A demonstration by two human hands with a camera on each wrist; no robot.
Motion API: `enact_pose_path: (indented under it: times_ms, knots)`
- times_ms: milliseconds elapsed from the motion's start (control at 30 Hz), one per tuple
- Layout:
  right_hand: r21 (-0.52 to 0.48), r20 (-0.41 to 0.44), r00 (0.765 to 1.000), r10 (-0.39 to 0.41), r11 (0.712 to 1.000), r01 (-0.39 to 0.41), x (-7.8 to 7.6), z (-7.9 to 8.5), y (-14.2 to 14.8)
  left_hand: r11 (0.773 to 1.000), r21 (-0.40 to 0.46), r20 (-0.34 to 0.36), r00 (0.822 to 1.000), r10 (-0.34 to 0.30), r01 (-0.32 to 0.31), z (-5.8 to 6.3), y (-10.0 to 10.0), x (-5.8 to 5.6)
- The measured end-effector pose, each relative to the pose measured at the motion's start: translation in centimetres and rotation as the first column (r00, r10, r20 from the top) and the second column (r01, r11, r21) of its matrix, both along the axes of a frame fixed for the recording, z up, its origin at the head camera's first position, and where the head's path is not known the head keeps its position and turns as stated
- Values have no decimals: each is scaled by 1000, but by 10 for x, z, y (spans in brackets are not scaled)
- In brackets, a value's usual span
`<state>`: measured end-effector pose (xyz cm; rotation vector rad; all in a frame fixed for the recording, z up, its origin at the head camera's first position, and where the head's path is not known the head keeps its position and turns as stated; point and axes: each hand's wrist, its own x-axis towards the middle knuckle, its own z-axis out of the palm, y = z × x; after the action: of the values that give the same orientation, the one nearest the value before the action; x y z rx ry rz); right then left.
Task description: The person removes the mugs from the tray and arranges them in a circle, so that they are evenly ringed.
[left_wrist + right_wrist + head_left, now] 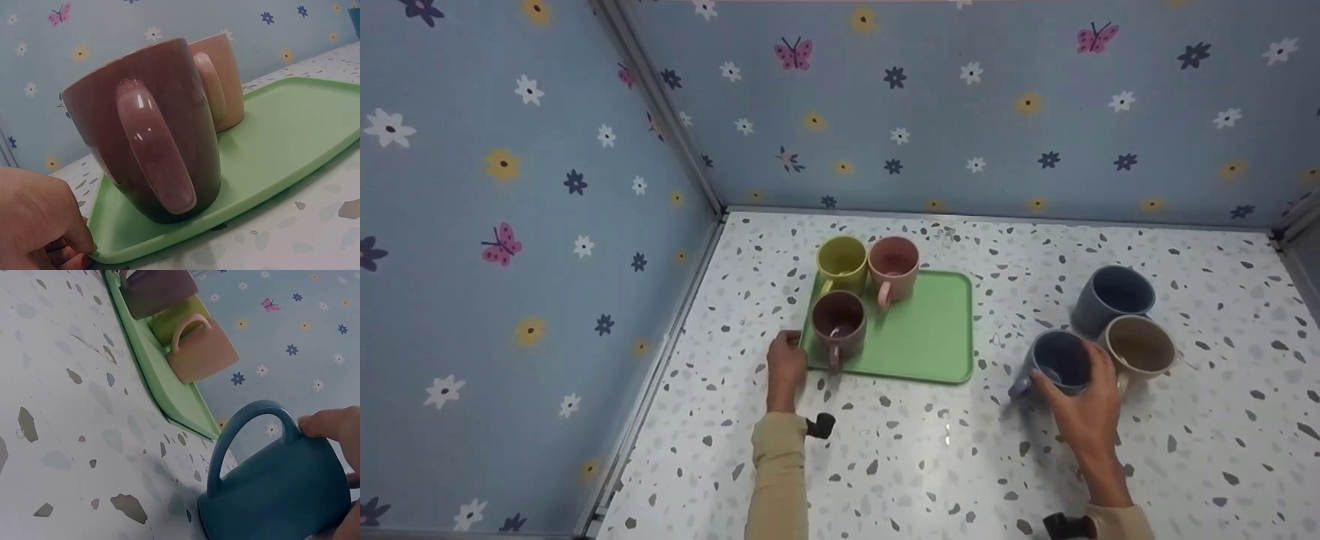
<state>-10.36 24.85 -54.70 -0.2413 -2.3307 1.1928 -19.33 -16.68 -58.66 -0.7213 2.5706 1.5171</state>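
On the green tray [919, 330] stand a yellow-green mug [841, 262], a pink mug [894, 266] and a brownish-purple mug [838, 322], all upright. My left hand [787, 367] is at the tray's near left corner; in the left wrist view its curled fingers pinch the rim beside the brownish-purple mug. To the right of the tray, my right hand [1086, 397] grips a blue mug [275, 489] by its rim and side, with thumb and fingers spread across the top. That mug's handle points left, toward the tray side.
Right behind the held mug stands a dark blue-grey mug [1112, 300], and a beige mug [1140, 349] is close beside my right hand. The speckled white table [900, 465] meets flowered blue panels [960, 112] at the back and left.
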Motion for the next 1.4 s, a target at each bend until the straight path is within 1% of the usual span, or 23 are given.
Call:
enact_pose_path:
  times_ms: [133, 300, 433, 567, 733, 900, 1133, 1300, 1400]
  knots:
    - [32, 6, 1000, -9, 999, 9, 2, 1, 1, 1000, 2, -22, 1000, -4, 4, 0, -1, 1]
    - [89, 8, 1000, -26, 996, 25, 5, 5, 1, 1000, -5, -28, 1000, -1, 1, 0, -1, 1]
    - [149, -8, 998, -57, 987, 58, 5, 7, 2, 1000, -4, -37, 999, 1, -1, 1, -1, 2]
    - [182, -28, 996, -82, 980, 86, 5, 6, 3, 1000, 7, -40, 999, 2, -2, 1, -1, 2]
    - [166, -36, 993, -112, 979, 116, 6, 5, 1, 1000, 6, -28, 1000, 1, -1, 1, -1, 3]
    - [121, -34, 988, -148, 981, 151, 9, 4, -3, 1000, -4, -30, 1000, -3, 3, 1, -1, 2]
    - [70, 38, 985, -168, 984, 166, 12, 6, -5, 1000, 14, -35, 999, -3, 3, 1, -1, 2]
    - [56, 91, 974, -208, 978, 203, 15, 8, -4, 1000, 5, -12, 1000, 1, -1, 0, -1, 2]
    - [62, 105, 968, -228, 973, 223, 16, 9, -4, 1000, 3, -7, 1000, -1, 1, 0, -1, 2]
